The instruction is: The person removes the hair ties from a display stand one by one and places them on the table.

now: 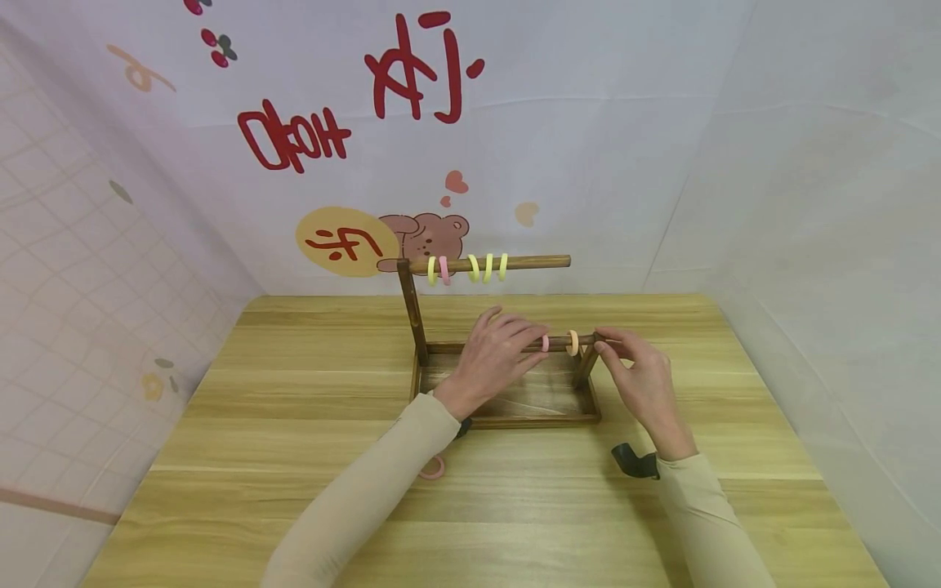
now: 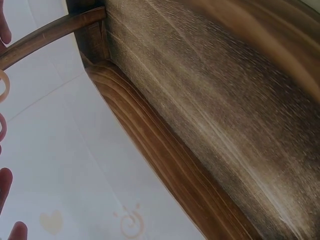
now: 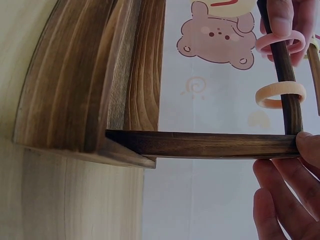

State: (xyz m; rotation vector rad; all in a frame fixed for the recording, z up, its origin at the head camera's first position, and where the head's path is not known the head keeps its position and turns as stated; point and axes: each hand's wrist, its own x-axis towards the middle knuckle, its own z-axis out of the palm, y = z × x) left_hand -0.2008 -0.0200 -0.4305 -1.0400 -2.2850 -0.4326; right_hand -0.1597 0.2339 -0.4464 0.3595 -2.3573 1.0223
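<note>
A dark wooden rack (image 1: pixel 507 422) with a tray base and two rods stands on the table. On its lower rod (image 1: pixel 560 344) hang a pink hair tie (image 3: pixel 267 41) and, closer to the right post (image 3: pixel 215 145), a pale orange hair tie (image 3: pixel 270 95). My left hand (image 1: pixel 494 355) reaches over the tray and pinches the pink hair tie between thumb and fingers around the rod. My right hand (image 1: pixel 643 376) holds the rack where the lower rod meets the top of that post. Only fingertips (image 2: pixel 5 181) of the left hand show in the left wrist view.
Several yellow hair ties (image 1: pixel 488 268) and a pink one (image 1: pixel 444 270) hang on the upper rod (image 1: pixel 540 262), whose right end is free. Another pink hair tie (image 1: pixel 435 468) lies on the wooden table (image 1: pixel 515 506), partly behind my left forearm. A printed cloth (image 1: pixel 603 147) hangs behind.
</note>
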